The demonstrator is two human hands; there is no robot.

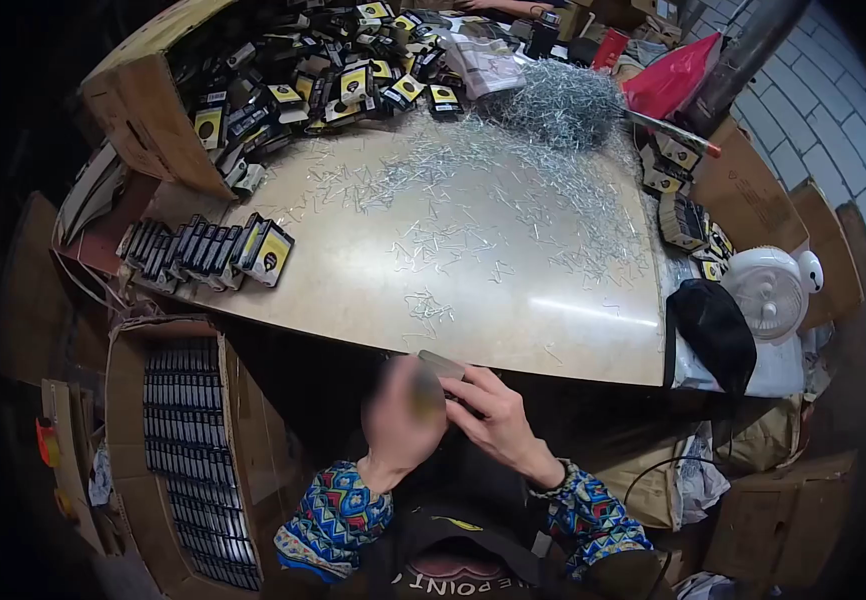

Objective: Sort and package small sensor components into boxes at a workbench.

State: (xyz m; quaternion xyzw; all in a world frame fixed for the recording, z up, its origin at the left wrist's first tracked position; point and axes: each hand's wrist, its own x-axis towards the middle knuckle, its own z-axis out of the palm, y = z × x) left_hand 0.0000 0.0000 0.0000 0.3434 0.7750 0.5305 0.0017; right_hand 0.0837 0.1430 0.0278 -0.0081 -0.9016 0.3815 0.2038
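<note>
Both hands meet just off the table's near edge, around a small box (441, 364) whose greyish flap sticks up between them. My left hand (398, 420) is closed on it, though blur smears most of its fingers; a dark and yellow patch shows through. My right hand (493, 410) is closed too, with fingertips pinched at the box's right side. What is inside the box cannot be seen. Beyond the hands, loose silvery nails (431, 306) lie on the pale tabletop (343, 270), with a small cluster nearest to me.
A big heap of nails (568, 105) rises at the back, beside piled black-and-yellow boxes (353, 85) near a tilted carton (143, 120). Boxes stand in a row (203, 250) at left. A carton (133, 440) below holds packed boxes. A white fan (768, 290) and black cloth (713, 330) sit right.
</note>
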